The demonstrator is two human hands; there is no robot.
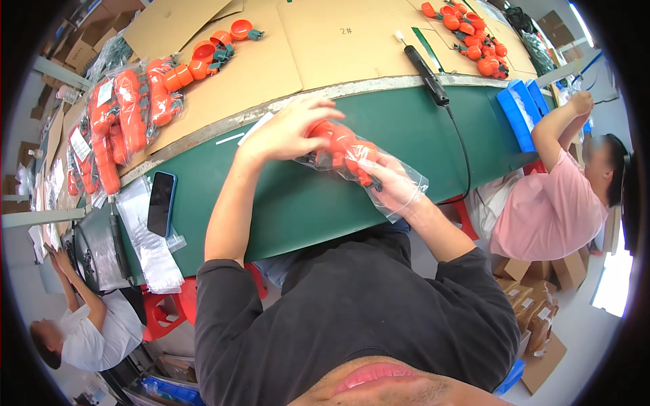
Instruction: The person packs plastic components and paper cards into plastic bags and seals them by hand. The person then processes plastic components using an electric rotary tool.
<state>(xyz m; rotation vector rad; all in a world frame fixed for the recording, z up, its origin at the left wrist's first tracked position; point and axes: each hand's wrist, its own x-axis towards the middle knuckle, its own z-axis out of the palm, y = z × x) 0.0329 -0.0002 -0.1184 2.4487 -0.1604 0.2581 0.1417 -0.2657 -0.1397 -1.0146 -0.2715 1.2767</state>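
Observation:
A transparent plastic bag (414,181) with a row of round orange plastic parts (344,147) and some dark green pieces inside lies slanted between my hands, above the green table mat. My right hand (395,186) grips its near right end, the thumb on top of the film. At the far left end, my left hand (290,130) curls round the parts, thumb on the near side and fingers over the far side. The left fingertips are partly hidden behind the orange parts.
Filled bags of orange parts (132,108) are piled at the left, near loose orange cups (203,51). A phone (161,203) lies by flat empty bags (150,254). A corded black electric screwdriver (426,74), blue bin (516,118) and more orange parts (474,40) are rightward. Co-workers sit both sides.

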